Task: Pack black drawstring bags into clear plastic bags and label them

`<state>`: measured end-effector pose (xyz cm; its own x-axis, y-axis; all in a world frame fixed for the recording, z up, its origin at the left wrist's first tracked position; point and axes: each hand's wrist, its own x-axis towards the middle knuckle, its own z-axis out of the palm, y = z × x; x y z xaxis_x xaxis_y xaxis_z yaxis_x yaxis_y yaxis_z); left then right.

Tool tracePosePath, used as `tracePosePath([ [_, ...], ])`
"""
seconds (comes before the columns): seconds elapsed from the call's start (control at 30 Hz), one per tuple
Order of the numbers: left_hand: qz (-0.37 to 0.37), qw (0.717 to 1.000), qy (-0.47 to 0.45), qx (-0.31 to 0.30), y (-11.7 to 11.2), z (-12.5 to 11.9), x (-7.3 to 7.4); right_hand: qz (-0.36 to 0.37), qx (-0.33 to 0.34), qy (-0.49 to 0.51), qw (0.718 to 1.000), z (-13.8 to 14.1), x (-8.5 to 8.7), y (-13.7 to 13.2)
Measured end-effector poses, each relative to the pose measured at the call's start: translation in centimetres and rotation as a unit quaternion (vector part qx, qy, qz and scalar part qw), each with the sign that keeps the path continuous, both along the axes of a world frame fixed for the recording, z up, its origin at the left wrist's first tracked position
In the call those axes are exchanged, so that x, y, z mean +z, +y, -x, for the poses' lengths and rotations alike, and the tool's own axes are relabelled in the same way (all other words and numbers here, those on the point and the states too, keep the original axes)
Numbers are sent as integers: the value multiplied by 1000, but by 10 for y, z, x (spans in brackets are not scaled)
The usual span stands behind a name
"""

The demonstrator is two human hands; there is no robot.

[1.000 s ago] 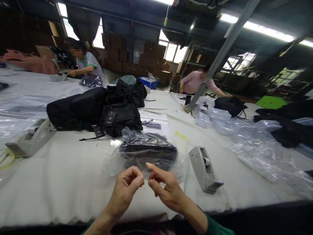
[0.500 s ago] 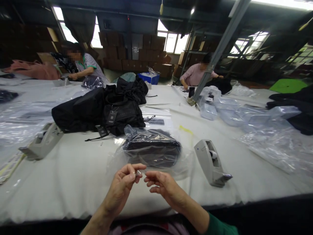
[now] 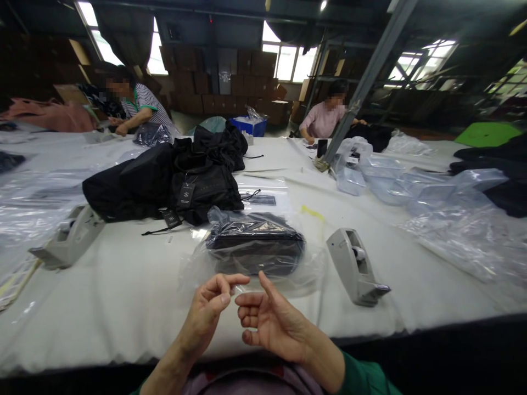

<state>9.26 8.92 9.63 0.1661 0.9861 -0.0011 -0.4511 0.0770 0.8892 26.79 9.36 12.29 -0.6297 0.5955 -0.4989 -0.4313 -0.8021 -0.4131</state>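
My left hand [image 3: 208,302] is at the table's near side, its index finger stretched out and its thumb bent in against the other fingers. A small, faint piece of clear tape [image 3: 239,289] shows at its fingertips. Close beside it my right hand [image 3: 275,321] is open, thumb raised and fingers apart from the thumb, with nothing visible in it. Just beyond both hands lies a dark folded item [image 3: 255,244] inside a clear plastic bag [image 3: 315,263]. The bag's loose near edge spreads towards my fingers.
Grey tape dispensers stand at right [image 3: 356,269] and left [image 3: 68,238]. Black drawstring bags [image 3: 160,181] with hang tags are piled behind the left one. Clear plastic packaging [image 3: 411,181] lies at right, near a slanted metal post [image 3: 366,82]. Two people work across the table.
My right hand has turned, raising its thumb and moving its fingers nearer my left hand. My left index finger reaches out further, and the clear tape is harder to see.
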Motion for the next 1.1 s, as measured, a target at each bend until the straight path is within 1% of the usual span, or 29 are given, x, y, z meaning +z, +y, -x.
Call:
tracePosePath([
  [0.07,-13,1000,26,-9,2,3,-4,-9,-25,0,1000,1,3,-2],
  [0.17,-36,997,59,-18,3,6,-10,-46,-73,-28,996,3,3,-2],
  [0.23,-55,995,76,-25,3,7,-11,-80,-87,-54,992,3,-1,1],
  [0.3,-73,992,95,-32,0,7,-11,-141,-97,-99,980,2,-4,5],
  [0.33,-80,990,108,-36,-1,8,-11,-189,-107,-135,967,0,-5,7],
  [0.37,-89,987,127,-42,-2,9,-11,-246,-120,-177,945,-3,-4,10],
  [0.4,-105,981,155,-45,-1,11,-11,-306,-131,-222,916,-7,-1,12],
  [0.43,-132,971,196,-39,0,14,-10,-370,-134,-266,880,-11,3,14],
  [0.47,-171,953,251,-18,3,17,-10,-434,-128,-304,839,-15,8,15],
  [0.5,-218,923,316,19,8,21,-10,-494,-113,-333,795,-19,14,16],
  [0.53,-266,881,386,69,14,26,-10,-549,-91,-354,752,-23,20,18],
  [0.57,-306,827,455,121,22,32,-10,-595,-69,-367,712,-26,25,19],
  [0.6,-332,770,517,168,31,37,-10,-630,-51,-376,678,-29,29,20],
  [0.63,-346,717,570,202,40,43,-10,-652,-38,-381,654,-31,32,21],
  [0.67,-351,673,612,222,50,48,-9,-666,-30,-385,638,-33,34,23],
  [0.7,-355,638,644,228,59,52,-9,-675,-24,-391,625,-34,35,25],
  [0.73,-362,612,665,227,67,55,-8,-684,-17,-398,611,-35,36,27],
  [0.77,-375,595,676,221,75,58,-8,-693,-6,-405,596,-36,37,29],
  [0.8,-391,586,677,212,82,60,-7,-703,10,-411,580,-36,38,32],
  [0.83,-409,583,672,203,88,61,-7,-712,30,-416,565,-35,41,34],
  [0.87,-425,587,662,192,93,62,-6,-721,53,-417,550,-34,44,36],
  [0.9,-435,597,650,177,98,63,-5,-729,77,-415,538,-31,48,39],
  [0.93,-439,615,636,157,102,63,-5,-737,102,-409,528,-29,53,41],
  [0.97,-435,641,618,132,106,64,-4,-745,127,-398,521,-25,58,44],
  [1.03,-407,710,568,84,113,65,-3,-757,170,-374,508,-17,67,53],
  [1.07,-388,742,542,69,115,65,-2,-764,185,-363,501,-12,70,59],
  [1.1,-370,767,520,63,117,65,-2,-771,192,-357,491,-7,72,67],
])
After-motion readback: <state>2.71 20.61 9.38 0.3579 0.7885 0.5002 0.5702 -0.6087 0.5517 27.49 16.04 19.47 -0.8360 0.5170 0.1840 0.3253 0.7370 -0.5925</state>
